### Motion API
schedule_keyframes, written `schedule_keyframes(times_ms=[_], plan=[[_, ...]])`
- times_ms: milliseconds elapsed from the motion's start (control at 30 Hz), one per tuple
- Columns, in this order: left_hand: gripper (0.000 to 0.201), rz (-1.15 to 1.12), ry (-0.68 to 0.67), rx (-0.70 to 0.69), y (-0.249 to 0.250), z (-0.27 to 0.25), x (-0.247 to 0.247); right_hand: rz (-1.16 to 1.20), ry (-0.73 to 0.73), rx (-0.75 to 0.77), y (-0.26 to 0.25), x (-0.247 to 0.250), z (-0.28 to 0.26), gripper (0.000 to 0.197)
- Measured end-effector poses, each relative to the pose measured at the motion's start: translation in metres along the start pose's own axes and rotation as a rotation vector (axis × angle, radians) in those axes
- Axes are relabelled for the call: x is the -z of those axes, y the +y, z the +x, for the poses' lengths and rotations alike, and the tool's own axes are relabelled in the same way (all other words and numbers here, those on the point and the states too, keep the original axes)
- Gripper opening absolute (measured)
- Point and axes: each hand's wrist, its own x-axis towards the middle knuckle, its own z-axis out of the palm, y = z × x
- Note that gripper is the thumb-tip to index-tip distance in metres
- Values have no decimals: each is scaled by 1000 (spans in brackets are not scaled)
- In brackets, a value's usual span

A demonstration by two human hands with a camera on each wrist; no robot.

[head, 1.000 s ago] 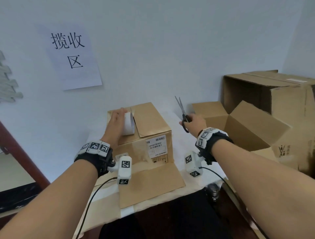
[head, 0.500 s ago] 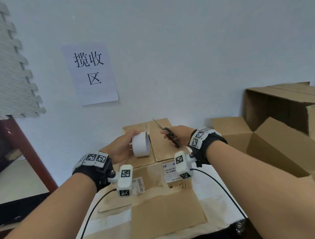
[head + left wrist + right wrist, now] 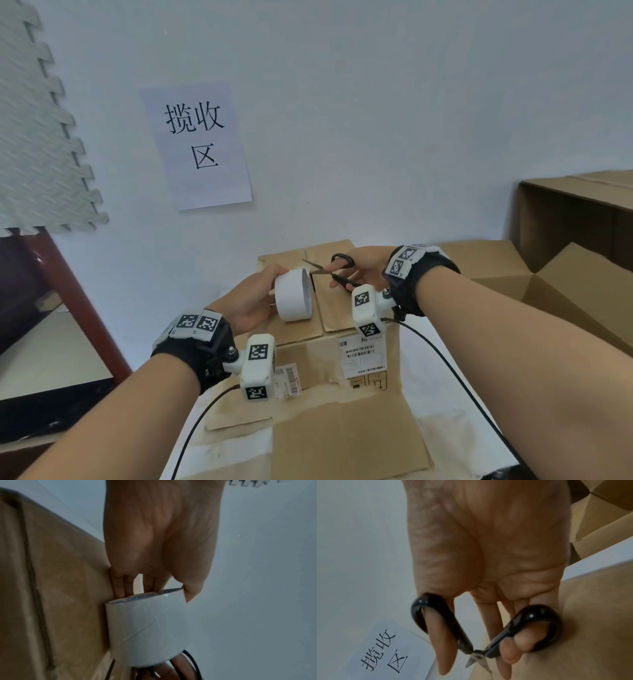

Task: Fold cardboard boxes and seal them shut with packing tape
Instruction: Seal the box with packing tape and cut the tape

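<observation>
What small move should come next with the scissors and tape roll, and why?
Probably close the scissors to cut the tape. The right hand holds them with blades open right at the rim of the tape roll, which the left hand holds above the box. No tape strip is discernible.

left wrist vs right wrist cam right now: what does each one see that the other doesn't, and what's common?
Left wrist only: the left hand gripping the white tape roll, fingers tucked into its core.

Right wrist only: the right hand holding the black-handled scissors with blades parted, the paper sign on the wall, and the open cardboard boxes to the side.

Both: the brown cardboard box beneath the hands and the pale wall.
</observation>
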Motion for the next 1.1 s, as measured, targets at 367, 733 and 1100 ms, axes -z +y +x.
schedule_keyframes(times_ms=[367,733,1100], plan=[[16,27,-28,62,1,2,6,-386,-79,-8,-42,6,-15,31],[18,-76,-67,96,-2,4,9,-318,-153,-13,-32,12,5,21],[18,-52,-89,105,-6,9,11,-635,-74,-22,-26,18,24,34]])
